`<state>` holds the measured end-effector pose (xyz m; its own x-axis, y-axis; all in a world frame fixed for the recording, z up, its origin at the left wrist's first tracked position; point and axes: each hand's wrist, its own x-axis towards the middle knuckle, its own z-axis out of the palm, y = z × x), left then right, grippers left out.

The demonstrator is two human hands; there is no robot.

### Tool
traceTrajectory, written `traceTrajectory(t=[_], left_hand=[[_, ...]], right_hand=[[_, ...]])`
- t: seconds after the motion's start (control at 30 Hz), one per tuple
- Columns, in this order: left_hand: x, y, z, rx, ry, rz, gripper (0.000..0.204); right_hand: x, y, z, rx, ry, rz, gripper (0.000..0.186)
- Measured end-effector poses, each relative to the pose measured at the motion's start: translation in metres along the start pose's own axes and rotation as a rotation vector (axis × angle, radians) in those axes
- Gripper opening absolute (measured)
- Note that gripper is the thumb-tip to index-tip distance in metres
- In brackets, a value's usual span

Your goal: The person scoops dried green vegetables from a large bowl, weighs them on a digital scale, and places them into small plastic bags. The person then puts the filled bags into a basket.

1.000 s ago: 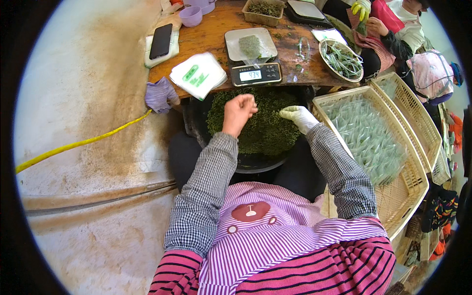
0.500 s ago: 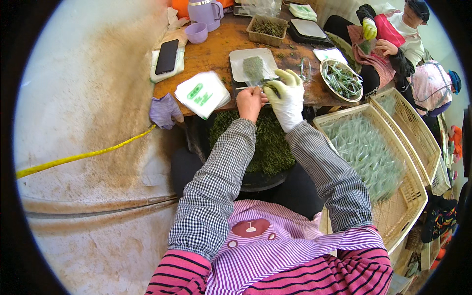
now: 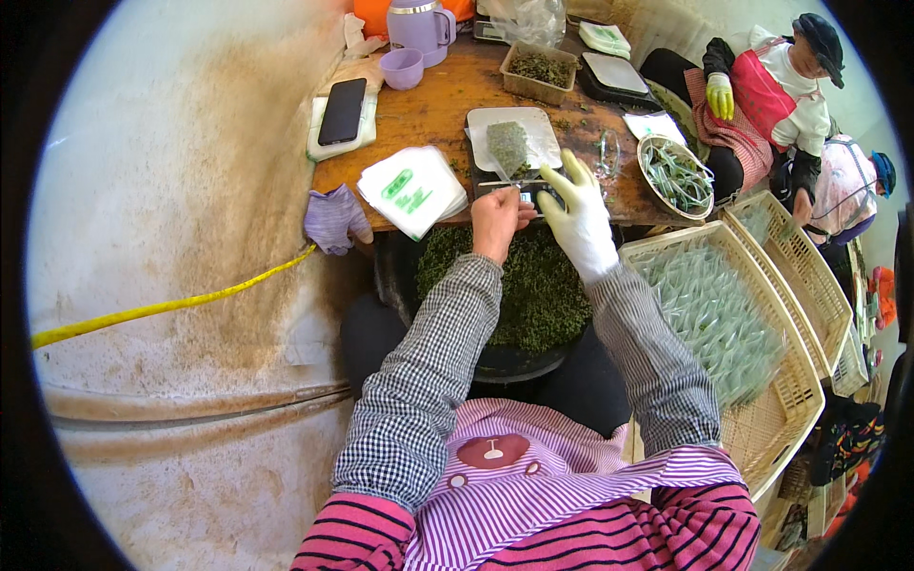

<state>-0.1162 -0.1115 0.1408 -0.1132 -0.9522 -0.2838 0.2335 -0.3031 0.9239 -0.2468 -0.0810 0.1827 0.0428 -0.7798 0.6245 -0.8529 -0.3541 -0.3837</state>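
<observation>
A digital scale (image 3: 481, 122) on the wooden table carries a clear plastic bag (image 3: 508, 145) filled with small green leaves. In front of its display my bare left hand (image 3: 499, 225) is closed, thumb and fingers curled together; what they hold, if anything, is hidden. My right hand (image 3: 579, 221), in a white glove, is open beside the bag's near end, its fingers apart. Below both hands sits a dark tub (image 3: 533, 366) heaped with loose green leaves (image 3: 533, 295). Left of the scale lies a stack of white printed bags (image 3: 412, 190).
A phone (image 3: 343, 111), purple jug (image 3: 415, 30), cup (image 3: 402, 68) and plastic box of leaves (image 3: 539, 72) stand farther back. Right are a basket of ties (image 3: 675, 177) and a crate (image 3: 795, 419) of filled bags. A purple glove (image 3: 333, 221) hangs left. Co-workers sit far right.
My right hand has moved away from my left, and its fingers have spread. The view has shifted slightly. A co-worker's gloved hand has lowered.
</observation>
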Motion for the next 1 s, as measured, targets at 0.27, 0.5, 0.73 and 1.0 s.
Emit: traceTrajectory(t=[0.27,0.5,0.73,1.0], left_hand=[[-0.072,-0.066,-0.034,0.232,-0.135,-0.101,0.027],[-0.116,-0.116,-0.06,0.326,-0.179,-0.252,0.026],[-0.122,-0.133,-0.08,0.366,-0.163,-0.254,0.025],[-0.131,-0.145,-0.092,0.402,-0.145,-0.295,0.026]], right_hand=[[-0.128,0.013,0.027,-0.681,-1.188,0.083,0.031],[-0.17,0.037,0.079,-0.771,-1.447,-0.108,0.047],[-0.164,0.055,0.068,-0.618,-1.213,0.412,0.043],[-0.155,0.075,0.07,-0.475,-0.609,0.047,0.032]])
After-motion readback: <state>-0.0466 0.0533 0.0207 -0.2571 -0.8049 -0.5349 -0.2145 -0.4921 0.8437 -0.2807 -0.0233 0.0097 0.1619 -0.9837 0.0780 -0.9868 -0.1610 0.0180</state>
